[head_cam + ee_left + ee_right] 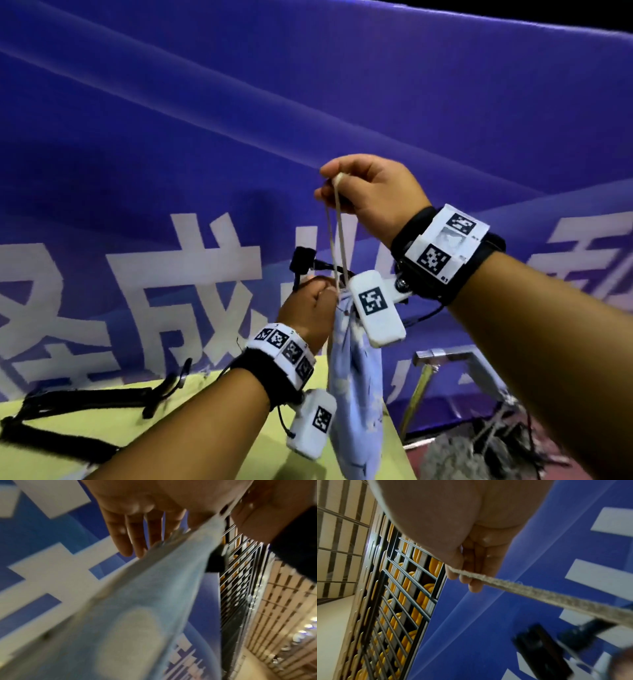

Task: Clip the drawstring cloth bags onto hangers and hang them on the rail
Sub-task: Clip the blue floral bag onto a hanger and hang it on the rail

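At centre frame the right hand pinches the beige drawstring taut above the pale blue cloth bag, whose gathered neck the left hand grips beside a black hanger clip, so steady tension should help the clip bite cleanly.

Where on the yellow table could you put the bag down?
Bare yellow tabletop lies between the black hangers at the left and the hanging light blue drawstring bag. Left is crowded with hangers. Past the table's right edge, a metal frame and tangled clutter.
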